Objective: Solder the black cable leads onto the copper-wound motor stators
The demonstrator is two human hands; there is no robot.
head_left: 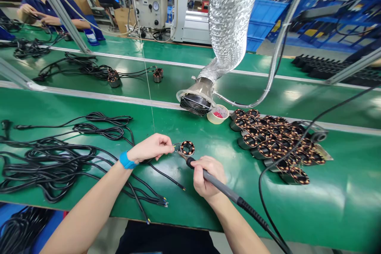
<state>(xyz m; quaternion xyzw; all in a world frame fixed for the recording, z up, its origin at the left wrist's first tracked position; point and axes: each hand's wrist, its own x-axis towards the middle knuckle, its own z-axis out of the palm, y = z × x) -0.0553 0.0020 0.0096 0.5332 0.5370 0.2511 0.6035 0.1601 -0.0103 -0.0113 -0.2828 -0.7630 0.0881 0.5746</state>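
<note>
My left hand (pixel 153 147), with a blue band at the wrist, is closed in a pinch on a thin wire (pixel 175 145) beside a small motor stator (pixel 188 142). The stator is a black ring with copper windings and stands on the green bench. My right hand (pixel 210 174) is wrapped round the grey handle of a soldering iron (pixel 222 185). The iron's tip points up and left, close to the stator's left side and the wire; whether it touches them I cannot tell. Its lead runs off at the bottom right.
Black cables (pixel 59 158) lie coiled at the left, some with stripped ends. Many stators (pixel 268 147) are packed together at the right. A fume extractor (pixel 196 101) hangs above the bench (pixel 342 198), near a small tub (pixel 218 115). Another person's hands (pixel 38 16) work at the far left.
</note>
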